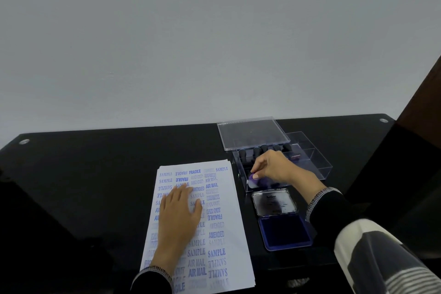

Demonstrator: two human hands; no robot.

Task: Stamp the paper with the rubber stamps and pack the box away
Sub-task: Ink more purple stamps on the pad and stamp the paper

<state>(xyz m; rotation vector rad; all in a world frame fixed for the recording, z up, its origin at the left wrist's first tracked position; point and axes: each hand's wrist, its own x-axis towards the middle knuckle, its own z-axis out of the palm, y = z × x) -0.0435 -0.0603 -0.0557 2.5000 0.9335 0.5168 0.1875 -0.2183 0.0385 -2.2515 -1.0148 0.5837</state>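
My left hand [179,212] pressed flat on the stamped paper [214,241] while, at 2 o'clock, my right hand [274,169] pinched a rubber stamp [253,178] inside the clear box [317,162].

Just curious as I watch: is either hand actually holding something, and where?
The right hand pinches a purple-stained rubber stamp by its end, inside the clear box. The left hand only presses flat on the paper.

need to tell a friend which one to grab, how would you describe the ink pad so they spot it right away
Start at the black table and find the stamped paper under the left hand. Just right of the paper, nearer than the clear stamp box where the right hand reaches, lies the ink pad. It is the only open flat case, with a dark blue pad and a silvery lid hinged back.
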